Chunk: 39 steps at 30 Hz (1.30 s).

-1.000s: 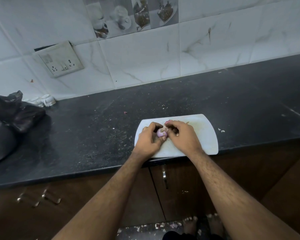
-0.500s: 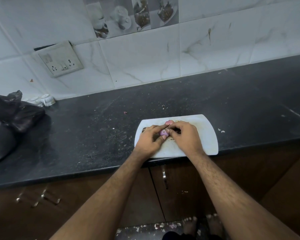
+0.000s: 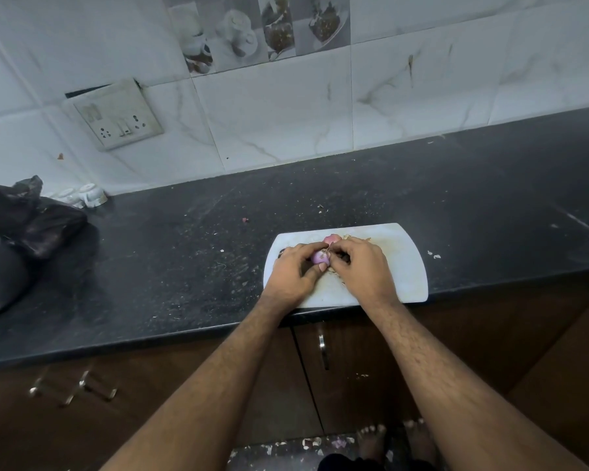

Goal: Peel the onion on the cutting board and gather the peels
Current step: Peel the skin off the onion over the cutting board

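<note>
A small purple onion (image 3: 319, 257) sits between both hands over the white cutting board (image 3: 402, 266) at the counter's front edge. My left hand (image 3: 295, 275) grips the onion from the left, thumb under it. My right hand (image 3: 359, 266) pinches at the onion's right side with its fingertips. A pinkish onion piece (image 3: 331, 239) lies on the board just beyond the hands. Thin dry peels (image 3: 354, 237) are scattered on the board behind and under my right hand.
The black stone counter (image 3: 184, 266) is speckled with crumbs. A black plastic bag (image 3: 24, 226) lies at the far left, small white objects (image 3: 82, 195) by the wall. A wall socket (image 3: 118, 113) hangs above. Cabinet doors and peel bits on the floor are below.
Both hands stayed on the onion, with the fingers shifting slightly around it. The pinkish piece beyond the hands has come more into view.
</note>
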{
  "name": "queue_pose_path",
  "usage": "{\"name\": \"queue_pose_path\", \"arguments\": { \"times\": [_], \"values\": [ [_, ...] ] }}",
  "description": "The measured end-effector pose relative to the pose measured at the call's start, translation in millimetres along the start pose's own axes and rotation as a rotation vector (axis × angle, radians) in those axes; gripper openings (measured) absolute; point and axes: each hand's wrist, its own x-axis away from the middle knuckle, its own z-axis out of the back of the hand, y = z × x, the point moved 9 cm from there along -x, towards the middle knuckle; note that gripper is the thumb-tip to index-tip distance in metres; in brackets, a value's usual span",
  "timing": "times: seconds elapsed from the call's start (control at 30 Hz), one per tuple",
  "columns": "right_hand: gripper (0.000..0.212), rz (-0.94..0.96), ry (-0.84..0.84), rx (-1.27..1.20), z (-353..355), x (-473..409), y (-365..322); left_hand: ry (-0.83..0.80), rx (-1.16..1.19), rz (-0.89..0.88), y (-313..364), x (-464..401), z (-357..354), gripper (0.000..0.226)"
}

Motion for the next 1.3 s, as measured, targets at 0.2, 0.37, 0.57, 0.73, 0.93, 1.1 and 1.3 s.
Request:
{"name": "queue_pose_path", "arguments": {
  "times": [0.2,0.37,0.57,0.73,0.93,1.1,1.3],
  "values": [
    [0.022,0.018,0.030,0.065,0,1,0,0.011,-0.020,0.001,1,-1,0,0.043],
    [0.025,0.018,0.033,0.082,-6,-1,3,0.014,-0.055,-0.018,0,-1,-2,0.044],
    [0.021,0.000,0.037,0.068,-4,-3,6,0.037,-0.087,-0.021,4,-2,0,0.045],
    [0.018,-0.015,0.015,0.040,-8,-4,5,0.043,-0.108,-0.025,10,0,1,0.042],
    [0.010,-0.066,0.042,-0.001,-1,-2,6,0.046,-0.133,-0.014,12,0,1,0.042],
    [0.013,-0.084,0.029,-0.010,2,-2,5,0.046,-0.146,-0.015,17,2,3,0.041],
    [0.012,-0.086,0.040,0.005,-2,-3,8,0.064,-0.157,-0.030,16,3,3,0.036]
  ]
}}
